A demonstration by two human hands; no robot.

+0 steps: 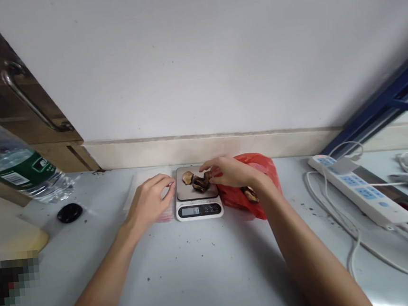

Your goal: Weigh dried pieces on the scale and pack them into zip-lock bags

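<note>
- Both forearms run up from the bottom edge across the pale grey table point(207, 276), the left from 7 o'clock and the right from 5 o'clock, meeting near the middle of the view.
- Left hand point(151, 198) lies palm down, fingers loosely curled together, its fingertips just at the left edge of the kitchen scale point(199, 209); it covers a clear plastic bag point(135, 187) lying flat at 9 o'clock of the scale.
- Right hand point(229, 171) hovers over the right side of the weighing plate, fingers bent and drawn together on a dark piece; whether it truly pinches that piece cannot be told.
- Dried mushroom slices point(196, 181) lie on the steel plate, a pale one at 10 o'clock and darker ones near the centre.
- Red plastic bag point(258, 167) sits touching the scale at 3 o'clock, under the right wrist, with more brown slices showing in its mouth.
- White power strip point(360, 191) with a looping cable lies well apart at 3 o'clock.
- Water bottle point(15, 164) lies tilted at 9 o'clock, a black cap point(69, 213) near it.
</note>
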